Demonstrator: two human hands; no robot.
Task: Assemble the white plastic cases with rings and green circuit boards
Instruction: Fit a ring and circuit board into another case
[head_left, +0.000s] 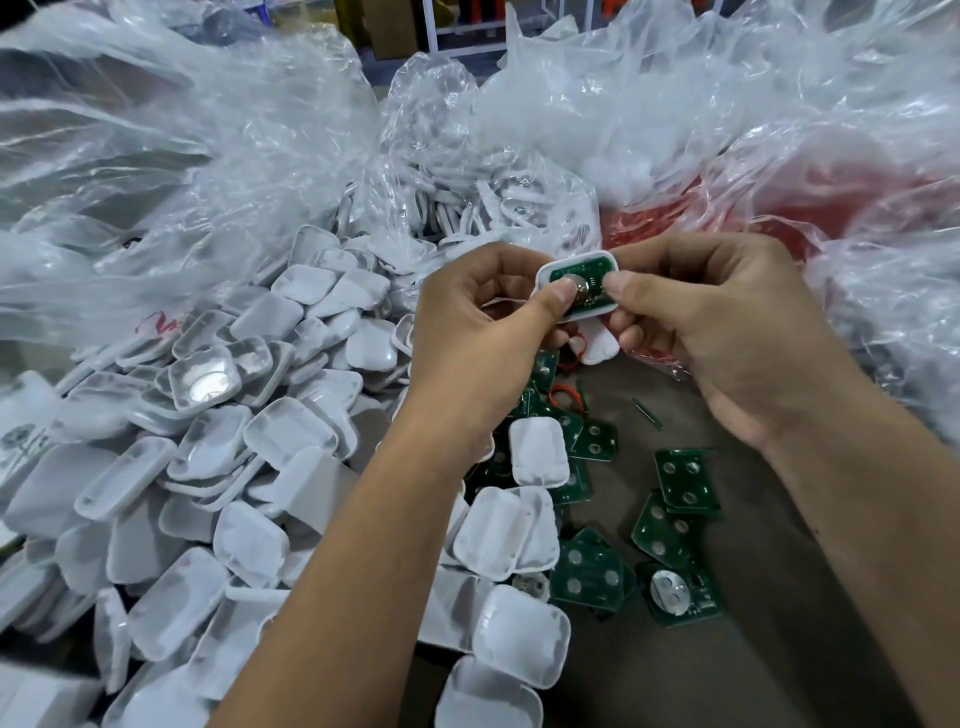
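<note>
I hold one white plastic case (551, 270) up in the middle of the head view, with a green circuit board (592, 288) seated inside it. My left hand (478, 332) pinches its left side, the thumb pressing on the board's round metal disc. My right hand (727, 332) pinches the right side, thumb on the board's edge. A second white piece with a thin red wire (597, 343) shows just under my fingers. Loose green circuit boards (685, 483) lie on the brown surface below my hands.
A big heap of white case halves (234, 467) fills the left and the near centre. Clear plastic bags (208, 156) rise behind, one holding white rings (483, 202). A bag over something red (831, 187) sits at the right. Brown tabletop (727, 675) shows at lower right.
</note>
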